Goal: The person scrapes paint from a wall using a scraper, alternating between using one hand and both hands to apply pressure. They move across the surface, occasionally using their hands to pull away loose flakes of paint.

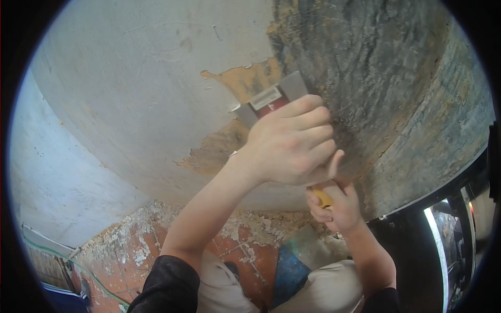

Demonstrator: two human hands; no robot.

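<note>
The scraper (269,99) is held in 2 hands at the wall (125,88), its wide blade placed by the ragged edge where the pale coating meets the dark patch (365,68). It is clamped just behind the blade by the left hand (297,138); below, a yellow handle (322,197) is enclosed by the right hand (343,206). Flakes (142,253) are strewn on the tiled floor (259,245) along the wall's lower edge.

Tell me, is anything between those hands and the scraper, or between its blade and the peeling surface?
Nothing visible stands in the way: the left hand grips the scraper close behind its blade, the right hand its yellow handle. Nothing shows between blade and surface either, though the view cannot settle whether they touch.
</note>
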